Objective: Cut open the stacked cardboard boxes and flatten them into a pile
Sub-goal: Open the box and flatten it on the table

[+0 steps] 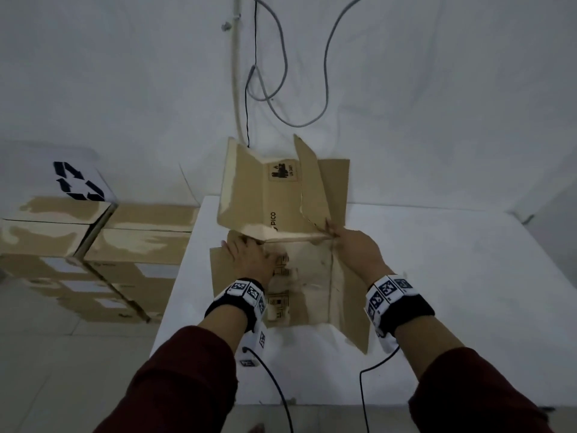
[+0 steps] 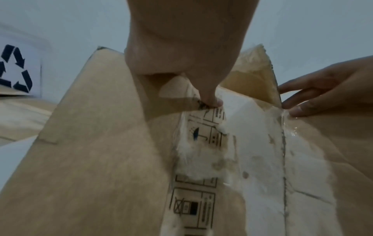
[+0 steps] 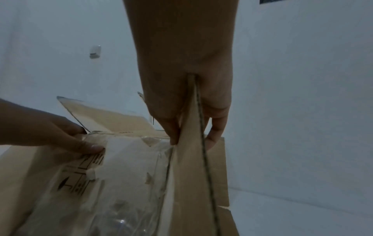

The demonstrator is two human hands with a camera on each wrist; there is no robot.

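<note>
A cut-open brown cardboard box [image 1: 274,201] lies spread on the white table [image 1: 437,276], its far panels still standing up. My left hand [image 1: 249,254] presses flat on the near panel, fingers straight beside the printed handling symbols [image 2: 210,100]. My right hand [image 1: 352,245] grips the far end of the raised right flap [image 1: 349,301], at the middle fold. In the right wrist view the flap's edge [image 3: 201,159] runs between the thumb and fingers of that hand [image 3: 191,135]. Clear tape shines along the seam [image 2: 284,127].
Sealed cardboard boxes [image 1: 93,245] are stacked on the floor left of the table, with a white recycling sign [image 1: 78,181] behind them. Cables [image 1: 274,89] hang down the wall behind the box. Wrist-camera cords trail over the table's near edge [image 1: 362,385].
</note>
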